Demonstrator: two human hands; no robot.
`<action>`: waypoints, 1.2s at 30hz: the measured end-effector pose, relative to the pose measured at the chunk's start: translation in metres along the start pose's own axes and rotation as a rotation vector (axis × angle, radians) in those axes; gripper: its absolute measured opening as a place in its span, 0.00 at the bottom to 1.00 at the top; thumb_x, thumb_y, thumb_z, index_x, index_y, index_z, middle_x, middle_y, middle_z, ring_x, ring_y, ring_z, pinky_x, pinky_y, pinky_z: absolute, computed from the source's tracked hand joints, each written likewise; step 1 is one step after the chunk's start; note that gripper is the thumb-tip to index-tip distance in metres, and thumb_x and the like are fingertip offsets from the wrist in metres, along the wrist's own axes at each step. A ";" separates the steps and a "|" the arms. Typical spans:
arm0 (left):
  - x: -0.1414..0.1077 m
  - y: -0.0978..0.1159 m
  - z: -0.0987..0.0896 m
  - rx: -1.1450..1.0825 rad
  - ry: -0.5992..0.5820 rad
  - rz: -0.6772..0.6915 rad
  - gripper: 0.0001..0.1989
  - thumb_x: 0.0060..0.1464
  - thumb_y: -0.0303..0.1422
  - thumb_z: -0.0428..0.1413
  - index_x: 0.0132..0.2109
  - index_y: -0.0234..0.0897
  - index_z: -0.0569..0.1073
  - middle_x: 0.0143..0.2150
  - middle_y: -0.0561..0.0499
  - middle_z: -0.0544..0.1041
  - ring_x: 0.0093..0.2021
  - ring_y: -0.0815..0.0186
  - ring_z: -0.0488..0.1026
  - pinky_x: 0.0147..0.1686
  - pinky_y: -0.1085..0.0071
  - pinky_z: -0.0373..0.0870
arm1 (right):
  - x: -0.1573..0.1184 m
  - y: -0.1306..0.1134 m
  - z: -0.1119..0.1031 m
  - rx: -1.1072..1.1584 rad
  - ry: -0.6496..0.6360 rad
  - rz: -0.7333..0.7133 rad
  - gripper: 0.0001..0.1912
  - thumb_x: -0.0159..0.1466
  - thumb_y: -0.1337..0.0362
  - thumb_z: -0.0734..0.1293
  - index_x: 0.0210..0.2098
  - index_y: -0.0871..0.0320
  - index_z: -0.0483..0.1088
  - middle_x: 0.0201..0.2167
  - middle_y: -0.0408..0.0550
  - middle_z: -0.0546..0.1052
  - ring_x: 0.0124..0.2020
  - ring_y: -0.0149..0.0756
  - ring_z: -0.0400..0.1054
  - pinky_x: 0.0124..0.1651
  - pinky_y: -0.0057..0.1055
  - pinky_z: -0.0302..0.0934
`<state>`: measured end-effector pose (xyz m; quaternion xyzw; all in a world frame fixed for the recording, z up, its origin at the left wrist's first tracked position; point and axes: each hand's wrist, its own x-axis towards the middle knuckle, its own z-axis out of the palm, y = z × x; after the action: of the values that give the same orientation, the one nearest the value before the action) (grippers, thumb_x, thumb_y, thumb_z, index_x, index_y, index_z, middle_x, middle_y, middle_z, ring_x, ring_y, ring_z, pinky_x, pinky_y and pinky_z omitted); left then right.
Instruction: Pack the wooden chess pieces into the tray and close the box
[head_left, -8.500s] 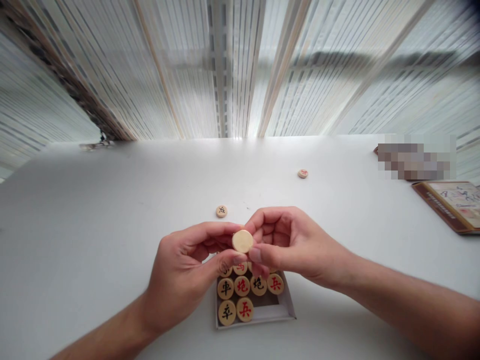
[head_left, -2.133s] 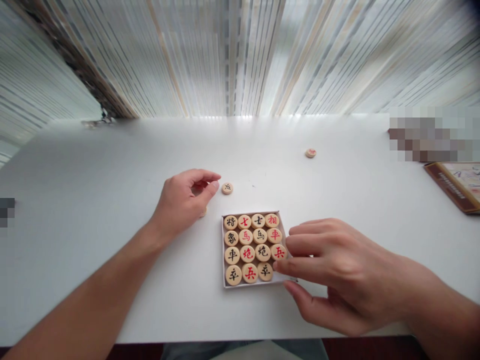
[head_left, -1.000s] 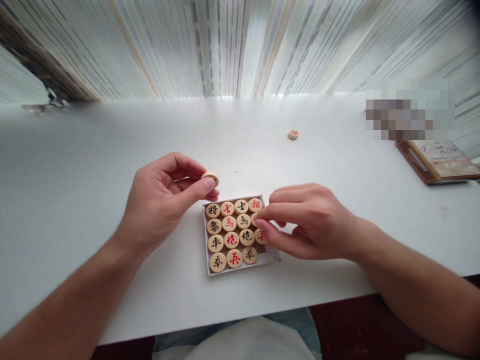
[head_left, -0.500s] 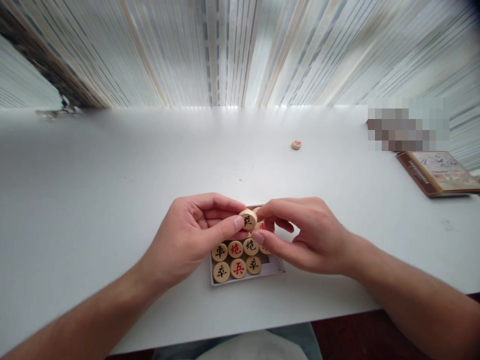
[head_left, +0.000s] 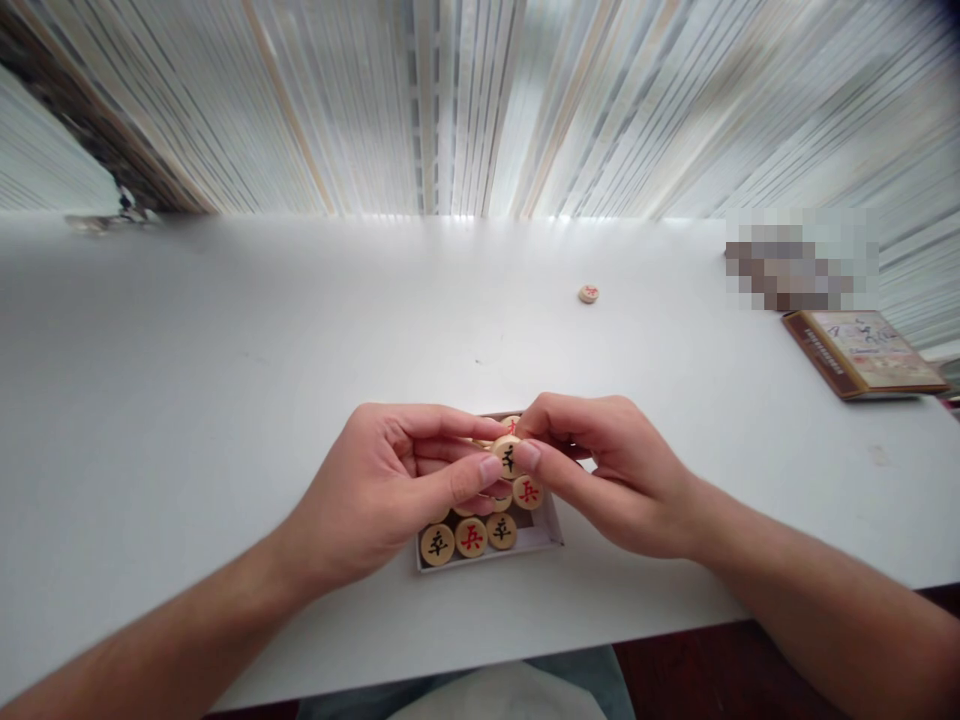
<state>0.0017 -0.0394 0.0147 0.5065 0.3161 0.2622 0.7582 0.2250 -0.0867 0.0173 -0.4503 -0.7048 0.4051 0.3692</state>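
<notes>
Between both hands, above a shallow box, is a round wooden Chinese chess piece [head_left: 508,458] with a black character. My left hand [head_left: 405,480] pinches its left side between thumb and fingers. My right hand [head_left: 611,470] has its thumb on the piece's right edge, with the index finger curled behind. Below, the white-walled box [head_left: 491,563] holds rows of pieces with red or black characters. Its near row shows a black piece [head_left: 438,544], a red piece [head_left: 472,537] and another black piece [head_left: 502,531], with a gap to their right. My hands hide much of the farther rows.
A lone red-marked chess piece [head_left: 589,294] lies farther back on the white table [head_left: 187,400]. At the right rests a brown-edged printed box lid or booklet [head_left: 866,355], beside a blurred-out item [head_left: 787,270]. Striped curtains [head_left: 465,110] hang along the back edge.
My right thumb and index finger have closed onto the black-marked piece, which was in my left hand's pinch. The piece has shifted slightly right and nearer. The view has moved a little.
</notes>
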 end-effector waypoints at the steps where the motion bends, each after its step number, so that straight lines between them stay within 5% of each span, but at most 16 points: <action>1: -0.001 0.000 0.001 0.000 0.001 0.012 0.10 0.62 0.30 0.71 0.49 0.49 0.90 0.39 0.52 0.91 0.40 0.62 0.90 0.43 0.75 0.88 | 0.000 -0.001 0.000 0.010 -0.001 0.019 0.14 0.75 0.63 0.67 0.32 0.59 0.71 0.23 0.42 0.75 0.23 0.28 0.62 0.25 0.26 0.56; 17: 0.000 0.000 0.007 -0.103 0.053 -0.050 0.07 0.61 0.30 0.72 0.46 0.43 0.90 0.40 0.51 0.91 0.38 0.66 0.89 0.41 0.79 0.87 | -0.002 -0.003 0.001 0.051 -0.030 0.083 0.14 0.77 0.61 0.63 0.35 0.59 0.71 0.26 0.42 0.73 0.26 0.30 0.61 0.28 0.30 0.57; 26: 0.001 -0.003 0.004 -0.165 0.059 -0.018 0.09 0.61 0.30 0.72 0.48 0.43 0.90 0.38 0.51 0.91 0.34 0.70 0.88 0.39 0.82 0.86 | -0.003 0.001 0.005 0.006 0.039 -0.028 0.05 0.70 0.67 0.73 0.41 0.61 0.75 0.26 0.39 0.75 0.24 0.26 0.63 0.26 0.24 0.58; 36: -0.007 0.000 0.017 0.018 0.060 0.154 0.18 0.57 0.18 0.70 0.49 0.45 0.89 0.44 0.53 0.91 0.41 0.64 0.90 0.47 0.78 0.86 | -0.002 -0.004 0.004 0.274 0.033 0.218 0.15 0.62 0.61 0.83 0.33 0.60 0.75 0.24 0.40 0.74 0.24 0.26 0.63 0.25 0.23 0.58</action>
<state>0.0096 -0.0549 0.0216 0.5281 0.3013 0.3320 0.7212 0.2209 -0.0904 0.0194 -0.4764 -0.5838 0.5275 0.3923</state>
